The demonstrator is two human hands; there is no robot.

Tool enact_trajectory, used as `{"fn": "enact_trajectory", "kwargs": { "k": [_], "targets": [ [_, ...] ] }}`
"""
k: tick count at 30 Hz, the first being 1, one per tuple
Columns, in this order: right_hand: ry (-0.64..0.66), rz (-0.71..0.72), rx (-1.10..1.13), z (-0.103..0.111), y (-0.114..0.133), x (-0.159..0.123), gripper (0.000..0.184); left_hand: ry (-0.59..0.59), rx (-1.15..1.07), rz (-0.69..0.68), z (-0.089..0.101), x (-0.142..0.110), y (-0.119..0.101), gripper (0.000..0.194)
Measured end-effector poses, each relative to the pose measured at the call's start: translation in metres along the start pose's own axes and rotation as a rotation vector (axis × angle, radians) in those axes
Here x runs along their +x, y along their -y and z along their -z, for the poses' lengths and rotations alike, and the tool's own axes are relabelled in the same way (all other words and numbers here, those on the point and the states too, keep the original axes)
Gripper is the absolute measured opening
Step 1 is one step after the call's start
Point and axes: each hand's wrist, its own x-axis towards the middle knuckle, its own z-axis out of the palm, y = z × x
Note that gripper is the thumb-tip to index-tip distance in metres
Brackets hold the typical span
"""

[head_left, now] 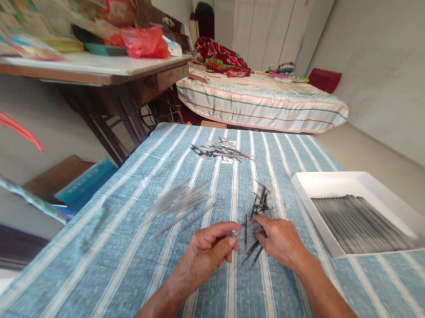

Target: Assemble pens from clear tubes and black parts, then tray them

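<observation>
Both of my hands rest on a blue and white striped cloth point(108, 249) that covers the table. My left hand point(206, 253) has its fingers curled and pinches a thin dark piece near its fingertips. My right hand point(280, 239) lies palm down on a small heap of dark thin metal pieces point(260, 202), fingers closed on some of them. Left of the hands lies a loose bunch of clear thin tubes point(182, 201). Another small pile of dark pieces point(219, 152) sits farther back on the cloth.
A white shallow tray point(310, 184) with rows of dark rods stands at the right edge. Behind the table are a striped bed point(261, 103) and, at the left, a cluttered wooden desk point(92, 67). A blue box point(85, 182) lies on the floor.
</observation>
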Motion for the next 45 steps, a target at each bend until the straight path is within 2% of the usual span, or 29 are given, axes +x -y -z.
{"fn": "enact_trajectory", "kwargs": {
  "k": [7, 13, 18, 22, 25, 28, 32, 36, 41, 45],
  "targets": [
    [-0.065, -0.023, 0.165, -0.003, -0.012, -0.001, 0.02, -0.017, 0.03, 0.002, -0.001, 0.001, 0.001, 0.028],
    [-0.167, -0.11, 0.4, -0.004, -0.044, 0.001, 0.018, -0.036, 0.044, -0.011, -0.002, 0.0, -0.002, 0.026],
    [-0.027, -0.061, 0.467, 0.002, -0.058, -0.005, 0.015, -0.037, 0.058, -0.012, -0.001, 0.001, 0.001, 0.026],
    [0.125, 0.017, 0.525, 0.005, -0.055, -0.008, 0.01, -0.035, 0.074, -0.008, -0.002, 0.001, 0.002, 0.026],
    [0.152, 0.054, 0.518, 0.003, -0.05, -0.008, 0.01, -0.021, 0.079, -0.009, -0.002, 0.001, 0.003, 0.026],
    [0.139, 0.062, 0.597, 0.002, -0.048, -0.007, 0.009, -0.015, 0.085, -0.011, -0.002, 0.001, 0.005, 0.025],
    [0.126, 0.043, 0.912, 0.004, -0.043, -0.009, 0.005, 0.004, 0.083, -0.015, -0.002, 0.0, 0.005, 0.024],
    [0.091, 0.061, 1.185, 0.005, -0.026, -0.012, 0.013, 0.037, 0.083, -0.015, -0.003, -0.001, 0.005, 0.022],
    [-0.025, 0.116, 1.276, 0.001, -0.005, -0.012, 0.014, 0.092, 0.08, -0.03, -0.004, -0.002, 0.005, 0.023],
    [-0.065, 0.097, 1.308, -0.002, 0.001, -0.012, 0.015, 0.108, 0.096, -0.044, -0.005, -0.002, 0.004, 0.024]
  ]
}}
